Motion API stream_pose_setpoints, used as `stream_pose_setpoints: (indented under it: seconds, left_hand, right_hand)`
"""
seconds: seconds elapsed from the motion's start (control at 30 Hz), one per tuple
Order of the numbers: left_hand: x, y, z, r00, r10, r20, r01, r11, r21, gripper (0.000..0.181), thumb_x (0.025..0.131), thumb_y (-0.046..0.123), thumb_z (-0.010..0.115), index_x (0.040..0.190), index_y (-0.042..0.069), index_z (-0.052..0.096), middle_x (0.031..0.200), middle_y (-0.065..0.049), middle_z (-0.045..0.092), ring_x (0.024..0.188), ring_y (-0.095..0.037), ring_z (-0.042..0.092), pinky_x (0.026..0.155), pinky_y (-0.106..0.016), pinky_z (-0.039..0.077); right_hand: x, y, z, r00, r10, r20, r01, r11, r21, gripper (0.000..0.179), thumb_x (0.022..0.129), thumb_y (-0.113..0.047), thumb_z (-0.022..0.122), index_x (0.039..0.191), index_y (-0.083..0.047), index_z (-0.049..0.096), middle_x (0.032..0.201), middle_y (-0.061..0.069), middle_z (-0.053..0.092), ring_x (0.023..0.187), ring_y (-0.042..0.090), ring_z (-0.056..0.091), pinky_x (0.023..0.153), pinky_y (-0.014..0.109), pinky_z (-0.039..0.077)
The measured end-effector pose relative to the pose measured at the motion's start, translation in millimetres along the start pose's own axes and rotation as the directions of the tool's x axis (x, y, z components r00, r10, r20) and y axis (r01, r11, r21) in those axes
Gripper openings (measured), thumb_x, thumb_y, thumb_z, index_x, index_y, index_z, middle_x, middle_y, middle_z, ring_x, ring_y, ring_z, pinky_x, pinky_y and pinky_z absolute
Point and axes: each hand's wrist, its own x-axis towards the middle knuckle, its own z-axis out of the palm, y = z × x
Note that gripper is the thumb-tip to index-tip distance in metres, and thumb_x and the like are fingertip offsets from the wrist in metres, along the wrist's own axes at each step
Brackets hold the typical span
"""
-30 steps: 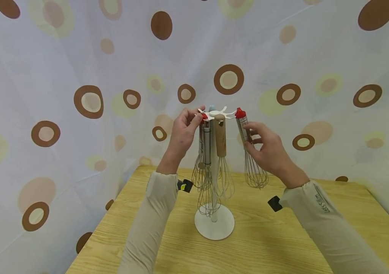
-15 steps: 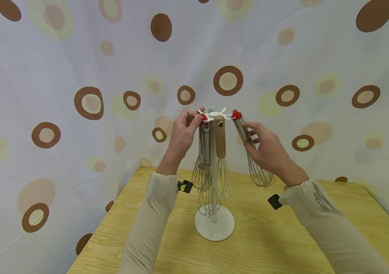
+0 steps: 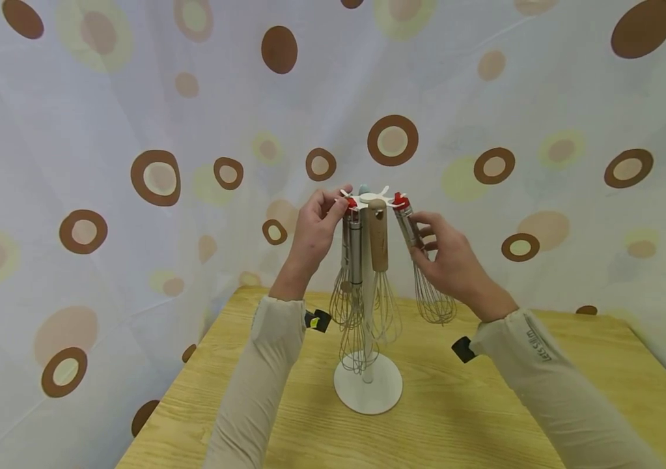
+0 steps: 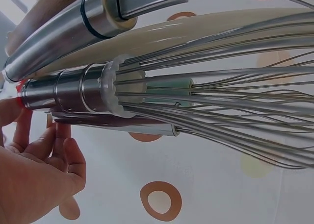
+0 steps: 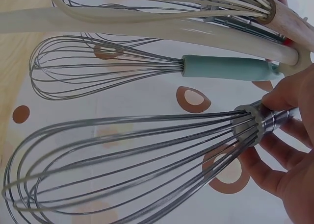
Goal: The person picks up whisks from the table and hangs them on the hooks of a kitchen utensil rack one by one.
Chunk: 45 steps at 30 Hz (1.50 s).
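Observation:
A white rack (image 3: 368, 391) with hooked arms at its top stands on the table with several whisks hanging from it. My right hand (image 3: 452, 257) holds a red-capped metal whisk (image 3: 407, 227) by its handle, tilted, its red end at a right-hand arm of the rack. In the right wrist view, thumb and fingers grip this whisk (image 5: 255, 123) near its wires. My left hand (image 3: 312, 228) is at the rack's top left, pinching the red end of another metal whisk (image 4: 73, 91). Whether the right whisk's loop is over the hook cannot be seen.
Also on the rack hang a wooden-handled whisk (image 3: 378, 238), a plain steel whisk (image 3: 355, 251) and a teal-handled whisk (image 5: 225, 67). The wooden table (image 3: 456, 391) extends around the base. A dotted curtain (image 3: 485, 98) hangs behind.
My right hand has brought its whisk leftward to the rack, the red end now at an arm. The whisk tilted, then swung partly back. My left hand has stayed in place.

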Motion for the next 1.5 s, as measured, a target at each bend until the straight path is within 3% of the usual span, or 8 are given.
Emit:
stream_pose_setpoints:
  seconds: [0.5,0.93,1.27,1.5]
  left_hand:
    - [0.7,-0.9,3.0,1.000,0.001,0.001,-0.001,1.000,0.009,0.009,0.099,0.009,0.049,0.095,0.001,0.051,0.135,-0.015,0.051,0.126,-0.013,0.046,0.102,-0.028,0.036]
    - [-0.6,-0.7,2.8,1.000,-0.004,0.001,0.004,0.999,0.051,0.017,0.098,0.015,0.053,0.098,-0.002,0.054,0.133,-0.013,0.054,0.124,-0.015,0.049,0.098,-0.029,0.041]
    - [-10.1,-2.5,-2.0,0.999,0.033,-0.018,-0.031,0.993,0.110,0.022,0.095,0.013,0.058,0.111,-0.001,0.063,0.130,-0.007,0.057,0.109,-0.018,0.058,0.092,-0.030,0.046]
    - [-19.4,-6.5,-7.5,1.000,0.022,-0.009,-0.020,0.990,0.137,0.021,0.093,0.008,0.061,0.111,-0.002,0.065,0.127,-0.008,0.058,0.104,-0.022,0.060,0.087,-0.031,0.048]
  right_hand:
    - [1.8,5.5,11.3,0.999,-0.038,-0.015,0.040,0.993,0.111,0.055,0.084,0.009,0.064,0.131,-0.004,0.038,0.116,0.019,0.055,0.100,0.034,0.062,0.075,0.042,0.054]
    - [1.1,5.8,14.1,1.000,-0.020,-0.011,0.021,0.985,0.173,0.061,0.083,0.010,0.065,0.133,-0.005,0.034,0.125,0.019,0.052,0.105,0.034,0.059,0.079,0.044,0.053]
    - [-3.2,8.4,15.3,0.998,-0.035,-0.047,0.044,0.979,0.201,0.057,0.082,0.010,0.066,0.130,-0.002,0.039,0.120,0.019,0.054,0.103,0.033,0.060,0.077,0.044,0.053]
    - [-10.6,12.6,14.7,0.999,-0.035,-0.036,0.041,0.980,0.196,0.049,0.083,0.009,0.066,0.125,0.002,0.044,0.118,0.019,0.055,0.099,0.034,0.061,0.076,0.043,0.053]
